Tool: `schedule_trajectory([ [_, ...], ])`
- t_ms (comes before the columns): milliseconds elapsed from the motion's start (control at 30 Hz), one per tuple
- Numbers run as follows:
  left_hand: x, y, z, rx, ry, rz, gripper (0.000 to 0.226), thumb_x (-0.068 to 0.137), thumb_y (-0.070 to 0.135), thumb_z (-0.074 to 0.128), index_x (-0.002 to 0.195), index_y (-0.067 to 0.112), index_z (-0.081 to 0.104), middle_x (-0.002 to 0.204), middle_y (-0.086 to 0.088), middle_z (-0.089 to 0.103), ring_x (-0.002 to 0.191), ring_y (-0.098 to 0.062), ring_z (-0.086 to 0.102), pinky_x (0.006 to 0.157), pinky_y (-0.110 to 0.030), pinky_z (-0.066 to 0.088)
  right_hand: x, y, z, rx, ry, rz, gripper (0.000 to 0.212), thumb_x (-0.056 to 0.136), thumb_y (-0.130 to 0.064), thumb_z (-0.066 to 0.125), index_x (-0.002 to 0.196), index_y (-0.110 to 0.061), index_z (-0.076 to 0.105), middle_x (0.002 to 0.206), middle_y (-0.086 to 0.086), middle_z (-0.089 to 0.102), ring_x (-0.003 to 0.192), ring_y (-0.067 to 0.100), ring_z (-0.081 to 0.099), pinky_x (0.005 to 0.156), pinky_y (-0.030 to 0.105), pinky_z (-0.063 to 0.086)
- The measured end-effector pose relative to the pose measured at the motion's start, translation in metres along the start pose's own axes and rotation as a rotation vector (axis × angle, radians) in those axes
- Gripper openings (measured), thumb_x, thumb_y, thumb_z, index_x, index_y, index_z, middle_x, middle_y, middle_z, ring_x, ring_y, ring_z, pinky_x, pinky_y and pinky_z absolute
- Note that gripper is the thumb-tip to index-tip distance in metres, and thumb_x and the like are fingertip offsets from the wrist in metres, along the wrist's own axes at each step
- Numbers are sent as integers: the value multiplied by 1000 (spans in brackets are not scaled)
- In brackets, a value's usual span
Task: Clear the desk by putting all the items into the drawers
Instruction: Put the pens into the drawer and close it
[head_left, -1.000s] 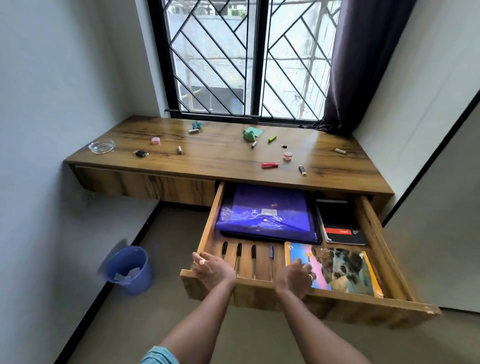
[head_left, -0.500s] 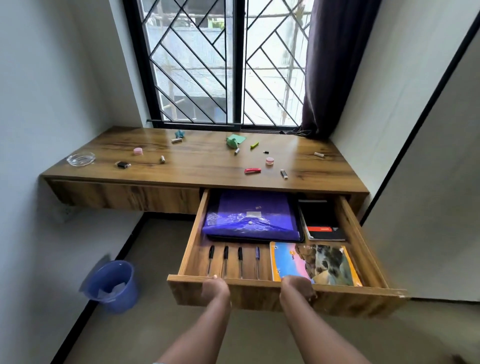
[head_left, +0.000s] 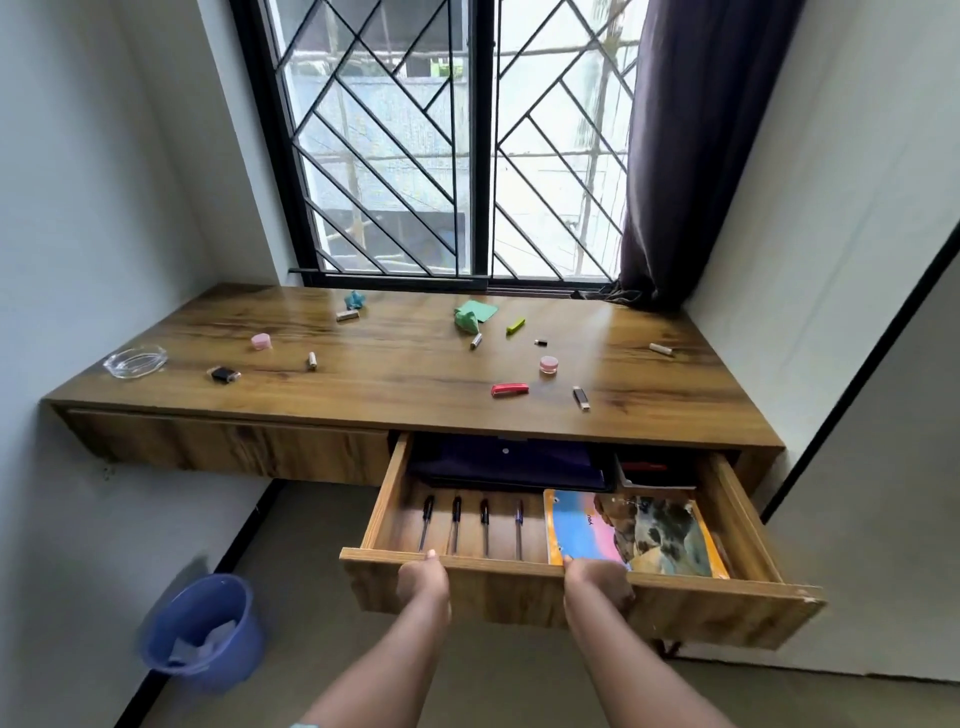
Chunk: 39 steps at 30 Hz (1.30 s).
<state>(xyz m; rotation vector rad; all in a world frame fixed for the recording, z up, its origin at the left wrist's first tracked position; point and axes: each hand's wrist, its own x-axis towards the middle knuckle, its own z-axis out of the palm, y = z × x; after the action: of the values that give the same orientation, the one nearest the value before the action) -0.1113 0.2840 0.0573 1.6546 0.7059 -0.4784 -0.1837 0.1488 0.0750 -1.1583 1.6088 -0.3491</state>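
Note:
The right-hand drawer (head_left: 727, 605) of the wooden desk (head_left: 415, 374) stands partly out. My left hand (head_left: 422, 579) and my right hand (head_left: 597, 582) both grip its front panel from below. Inside lie several pens (head_left: 470, 522), a colourful book (head_left: 631, 535), a purple folder (head_left: 504, 462) and a dark notebook (head_left: 649, 470). On the desk top lie a red stapler (head_left: 509, 389), a pink pot (head_left: 548, 365), a green cloth (head_left: 471, 315), a glass ashtray (head_left: 135, 361) and several small items.
The left drawer (head_left: 228, 449) is closed. A blue bucket (head_left: 200, 631) stands on the floor at the lower left by the wall. A barred window (head_left: 457, 140) and a dark curtain (head_left: 691, 145) rise behind the desk. White walls close in on both sides.
Both hands moved from the drawer's top edge to the underside of its front panel. The drawer has slid inward, hiding most of the purple folder and notebook under the desk top.

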Motion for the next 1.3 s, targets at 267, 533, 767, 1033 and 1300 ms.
schedule_trajectory([
  [267, 38, 71, 54, -237, -56, -1, 36, 96, -4, 41, 63, 10, 38, 65, -2, 36, 54, -12, 34, 51, -23, 28, 53, -61, 52, -55, -65, -41, 44, 73, -8, 79, 105, 16, 61, 105, 33, 64, 93, 43, 65, 80, 47, 56],
  [533, 65, 118, 97, -334, -42, -37, 24, 97, 3, 32, 75, 8, 40, 69, -1, 32, 55, -12, 28, 51, -25, 26, 76, -108, 80, 99, -24, -5, 39, 92, -14, 56, 121, 12, 51, 115, 25, 60, 101, 40, 62, 82, 41, 55],
  [767, 83, 148, 128, -479, -104, -33, 45, 101, 14, 39, 141, -5, 33, 144, -18, 40, 134, -43, 36, 111, -44, 32, 125, -121, 130, 197, 76, 16, 77, 88, -59, 35, 126, 7, 46, 119, 28, 59, 106, 41, 60, 93, 51, 49],
  [1033, 123, 161, 147, -509, -95, -17, 38, 97, 26, 51, 121, -4, 54, 134, -22, 53, 126, -36, 50, 109, -42, 38, 123, -161, 136, 455, 73, 84, 68, 97, -52, 29, 127, 5, 50, 128, 23, 55, 119, 36, 53, 102, 39, 40],
  [1300, 122, 158, 157, -424, 53, 7, 36, 93, 28, 58, 75, -3, 60, 75, -16, 66, 92, -38, 68, 75, -33, 51, 122, -159, 148, 430, 159, 95, 59, 91, -47, 50, 112, 7, 59, 114, 24, 64, 105, 38, 61, 94, 43, 49],
])
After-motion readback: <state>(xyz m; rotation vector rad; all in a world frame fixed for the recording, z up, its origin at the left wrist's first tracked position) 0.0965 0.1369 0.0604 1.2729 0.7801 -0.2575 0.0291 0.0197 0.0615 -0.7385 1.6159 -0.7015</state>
